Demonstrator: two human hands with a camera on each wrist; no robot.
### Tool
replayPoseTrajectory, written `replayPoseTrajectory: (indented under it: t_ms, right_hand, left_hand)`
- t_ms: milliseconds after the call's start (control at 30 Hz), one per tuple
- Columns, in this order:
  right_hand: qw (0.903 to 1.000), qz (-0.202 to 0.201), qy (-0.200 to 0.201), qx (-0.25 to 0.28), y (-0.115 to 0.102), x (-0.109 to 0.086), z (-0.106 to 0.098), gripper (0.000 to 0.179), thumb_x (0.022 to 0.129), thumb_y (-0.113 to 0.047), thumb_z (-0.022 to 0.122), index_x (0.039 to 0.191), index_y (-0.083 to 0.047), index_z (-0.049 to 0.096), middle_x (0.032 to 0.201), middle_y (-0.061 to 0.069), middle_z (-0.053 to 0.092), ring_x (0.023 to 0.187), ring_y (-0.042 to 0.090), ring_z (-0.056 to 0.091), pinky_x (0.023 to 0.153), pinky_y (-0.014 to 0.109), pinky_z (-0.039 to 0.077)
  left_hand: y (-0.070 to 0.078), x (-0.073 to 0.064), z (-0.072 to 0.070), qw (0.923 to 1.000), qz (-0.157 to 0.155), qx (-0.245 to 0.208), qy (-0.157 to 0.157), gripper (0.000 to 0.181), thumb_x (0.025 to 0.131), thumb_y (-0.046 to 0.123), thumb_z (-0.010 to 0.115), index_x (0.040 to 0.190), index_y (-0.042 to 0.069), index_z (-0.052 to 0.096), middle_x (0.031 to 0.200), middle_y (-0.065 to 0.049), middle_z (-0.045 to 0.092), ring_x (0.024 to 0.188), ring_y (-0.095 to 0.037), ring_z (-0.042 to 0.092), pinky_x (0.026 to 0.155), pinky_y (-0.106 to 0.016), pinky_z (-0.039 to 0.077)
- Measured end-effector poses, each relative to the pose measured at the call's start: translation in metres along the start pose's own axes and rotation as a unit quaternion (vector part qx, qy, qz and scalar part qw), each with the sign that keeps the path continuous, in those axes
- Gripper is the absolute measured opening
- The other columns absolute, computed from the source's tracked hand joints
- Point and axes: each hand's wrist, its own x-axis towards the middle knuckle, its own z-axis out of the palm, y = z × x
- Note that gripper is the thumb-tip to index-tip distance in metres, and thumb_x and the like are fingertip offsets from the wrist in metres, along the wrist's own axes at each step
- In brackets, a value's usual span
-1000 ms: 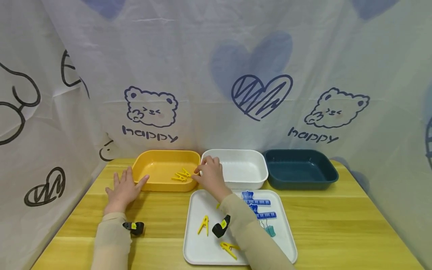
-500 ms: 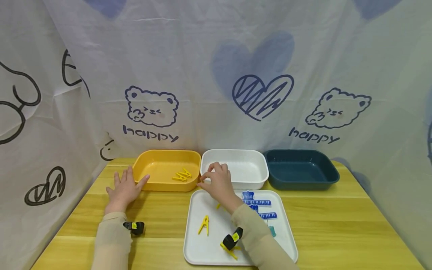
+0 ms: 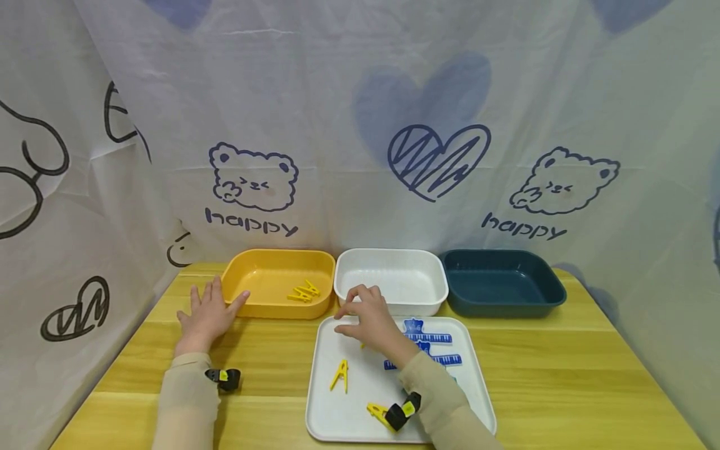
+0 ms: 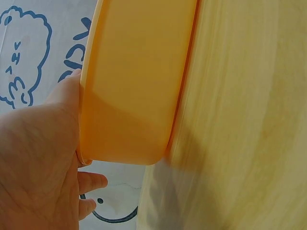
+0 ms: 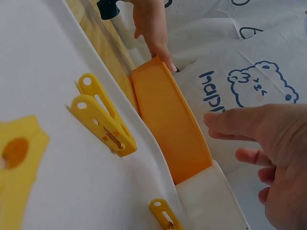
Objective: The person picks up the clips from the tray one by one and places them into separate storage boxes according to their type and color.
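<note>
My left hand [image 3: 207,315] rests at the left front corner of the yellow bin [image 3: 247,310], fingers spread and thumb along its rim. Two yellow clothespins [image 3: 304,291] lie inside that bin, toward its right side. My right hand [image 3: 368,322] hovers over the back left of the white tray [image 3: 315,406], thumb and fingers apart with nothing between them. On the tray are a yellow clothespin [image 3: 340,376], another one [image 3: 378,412] partly behind the wrist camera, and a third mostly hidden by the hand. Blue bear-shaped clips with piano-key bars [image 3: 444,360] lie at the tray's right.
A white bin [image 3: 402,309] and a dark teal bin [image 3: 503,308] stand beside the yellow one in a row at the back of the wooden table [image 3: 568,381]. A printed cloth [image 3: 337,206] hangs right behind them. The right forearm covers part of the tray.
My right hand has drawn back from the yellow bin's right edge toward the tray, and its fingers have spread farther apart. The left hand has stayed at the bin corner.
</note>
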Motion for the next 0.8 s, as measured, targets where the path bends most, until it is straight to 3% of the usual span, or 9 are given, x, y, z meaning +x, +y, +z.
replayPoseTrajectory:
  t_ms: [167,500,667,800]
  right_hand:
    - [0.9985,-0.028,-0.045,-0.012,0.004,-0.004,-0.002,0.017,0.079,-0.028,0.081,0.094,-0.019,0.078,0.109,0.000,0.053,0.098,0.020,0.038,0.084,0.034,0.033]
    - [0.9869,-0.013,-0.161,-0.007,0.012,-0.009,0.000,0.025,0.079,-0.028,0.082,0.103,-0.027,0.077,0.118,-0.002,0.054,0.109,0.017,0.039,0.093,0.035,0.034]
    - [0.9806,-0.008,-0.196,-0.002,0.013,-0.010,0.001,0.025,0.077,-0.023,0.083,0.101,-0.029,0.077,0.118,-0.003,0.053,0.115,0.018,0.037,0.100,0.038,0.033]
    - [0.9767,-0.010,-0.214,-0.005,0.013,-0.011,0.002,0.025,0.076,-0.020,0.084,0.098,-0.029,0.078,0.117,-0.003,0.053,0.112,0.017,0.035,0.095,0.035,0.032]
  left_hand:
    - [0.001,0.000,-0.001,1.0000,0.001,0.000,0.000,0.105,0.091,0.076,0.026,0.154,-0.001,-0.008,0.159,-0.033,-0.003,0.144,-0.051,-0.020,0.101,-0.083,-0.006]
    - [-0.001,0.000,0.000,1.0000,0.001,0.003,-0.002,0.105,0.091,0.076,0.026,0.154,-0.002,-0.008,0.158,-0.033,-0.002,0.143,-0.052,-0.020,0.101,-0.083,-0.005]
    - [0.000,-0.001,-0.001,1.0000,0.002,-0.001,0.001,0.105,0.092,0.076,0.026,0.154,-0.002,-0.008,0.158,-0.033,-0.001,0.143,-0.052,-0.019,0.101,-0.084,-0.005]
    - [0.001,-0.001,-0.001,1.0000,0.003,0.000,0.002,0.105,0.092,0.076,0.027,0.154,-0.002,-0.007,0.158,-0.033,-0.001,0.144,-0.053,-0.019,0.101,-0.084,-0.005]
